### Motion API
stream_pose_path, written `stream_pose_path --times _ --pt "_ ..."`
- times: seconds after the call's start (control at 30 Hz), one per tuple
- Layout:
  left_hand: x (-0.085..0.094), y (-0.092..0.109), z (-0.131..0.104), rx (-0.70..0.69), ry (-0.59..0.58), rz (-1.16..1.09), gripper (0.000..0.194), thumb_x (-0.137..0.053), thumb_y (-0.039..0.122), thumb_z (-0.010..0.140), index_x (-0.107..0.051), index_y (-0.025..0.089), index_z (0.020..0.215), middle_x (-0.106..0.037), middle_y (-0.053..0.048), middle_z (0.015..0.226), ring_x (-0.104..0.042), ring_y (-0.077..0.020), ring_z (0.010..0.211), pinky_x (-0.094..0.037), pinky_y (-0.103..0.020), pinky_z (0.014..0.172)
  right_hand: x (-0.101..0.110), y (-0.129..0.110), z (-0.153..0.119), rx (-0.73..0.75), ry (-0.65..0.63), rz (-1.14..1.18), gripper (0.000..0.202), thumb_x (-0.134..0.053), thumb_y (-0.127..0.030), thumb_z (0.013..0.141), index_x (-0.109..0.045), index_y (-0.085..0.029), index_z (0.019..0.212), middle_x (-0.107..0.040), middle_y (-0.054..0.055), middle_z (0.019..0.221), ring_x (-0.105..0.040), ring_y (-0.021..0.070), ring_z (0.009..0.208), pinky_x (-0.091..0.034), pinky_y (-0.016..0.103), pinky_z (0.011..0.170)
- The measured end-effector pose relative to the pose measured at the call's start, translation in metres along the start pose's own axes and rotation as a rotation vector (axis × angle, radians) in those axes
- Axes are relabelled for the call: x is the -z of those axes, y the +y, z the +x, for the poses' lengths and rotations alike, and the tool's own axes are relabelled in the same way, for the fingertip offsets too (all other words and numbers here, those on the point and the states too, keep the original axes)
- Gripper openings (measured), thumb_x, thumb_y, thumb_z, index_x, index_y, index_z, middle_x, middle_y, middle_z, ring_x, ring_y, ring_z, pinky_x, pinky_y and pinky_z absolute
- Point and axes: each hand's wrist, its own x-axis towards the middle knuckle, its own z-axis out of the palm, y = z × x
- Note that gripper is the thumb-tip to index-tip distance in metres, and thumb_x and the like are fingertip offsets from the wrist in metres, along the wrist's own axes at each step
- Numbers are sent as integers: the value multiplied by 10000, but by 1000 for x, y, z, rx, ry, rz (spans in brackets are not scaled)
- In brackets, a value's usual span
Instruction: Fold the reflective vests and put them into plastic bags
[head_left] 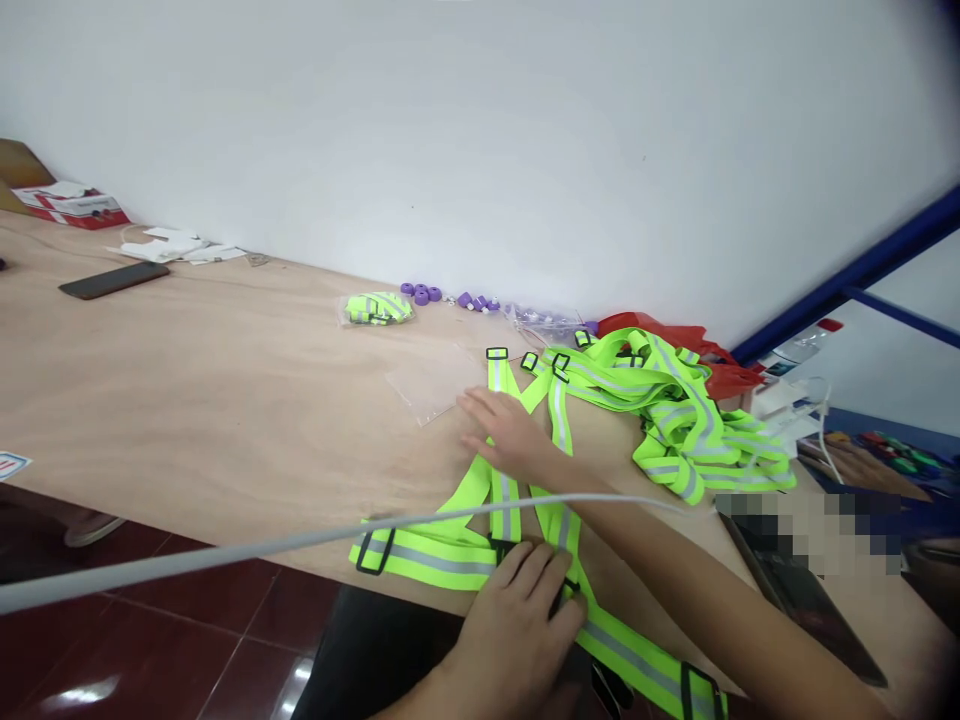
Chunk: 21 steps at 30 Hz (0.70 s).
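A neon yellow-green reflective strap harness (pixel 442 552) with black buckles lies spread over the front edge of the table. My left hand (pixel 517 605) is at its lower middle, fingers curled over the waist band beside a black buckle. Farther up, my right hand (pixel 506 430) reaches across the upright straps, its fingers apart and pointing left. Just beyond those fingertips, a clear plastic bag (pixel 431 385) lies flat. A heap of similar straps (pixel 682 410) is piled to the right. Behind, a packed bag of folded straps (pixel 377 308) sits near the wall.
Purple round pieces (pixel 421 294) line the wall. A red bag (pixel 660 335) and a bottle (pixel 802 348) stand behind the heap. A dark tablet-like device (pixel 802 590) lies at right. A white cable (pixel 300 540) crosses the foreground. At left are a dark phone-like slab (pixel 114 280) and a red-white box (pixel 71 205).
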Motion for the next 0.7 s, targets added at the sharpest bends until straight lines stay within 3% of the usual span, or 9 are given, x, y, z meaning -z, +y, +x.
stream_pose_path --times 0.2,0.4,0.5,0.57,0.63,0.7 --pt "5 2 -5 30 44 -57 602 -674 481 881 -520 173 1373 -493 -151 1494 -426 -335 1410 -296 -490 1200 9 -35 -63 65 55 153 374 -519 -324 1017 -592 -226 1371 -615 130 1416 -541 295 1344 -407 537 1141" --pt "12 3 0 91 71 -241 640 -697 436 882 -492 145 1414 -584 -150 1431 -548 -304 1317 -464 -451 1092 29 -58 -98 82 81 311 349 -467 -332 1037 -636 -223 1322 -668 107 1358 -583 267 1314 -438 512 1141" --pt "35 -4 -11 42 171 -270 509 -673 366 913 -552 132 1348 -598 -144 1422 -518 -282 1363 -419 -441 1156 42 -64 -117 -5 180 340 361 -474 -324 1033 -618 -237 1353 -665 104 1361 -596 255 1300 -491 468 1104" --pt "59 -17 -32 7 218 -307 315 -609 290 957 -615 174 1249 -622 -99 1403 -529 -229 1359 -390 -407 1191 50 -65 -138 -95 248 317 364 -497 -309 1020 -606 -269 1366 -669 91 1352 -609 251 1284 -524 434 1073" --pt "83 -37 -60 87 293 -278 297 -513 242 1009 -609 191 1285 -629 -93 1396 -556 -218 1334 -456 -404 1143 51 -64 -167 -172 296 258 394 -528 -296 1000 -581 -306 1390 -675 79 1336 -636 259 1249 -550 417 1043" --pt "102 -60 -89 175 286 -220 364 -509 270 1019 -574 233 1376 -614 -87 1416 -541 -259 1349 -464 -485 1130 44 -62 -202 -219 345 178 436 -537 -289 986 -548 -340 1419 -677 74 1326 -656 283 1219 -568 436 1021"
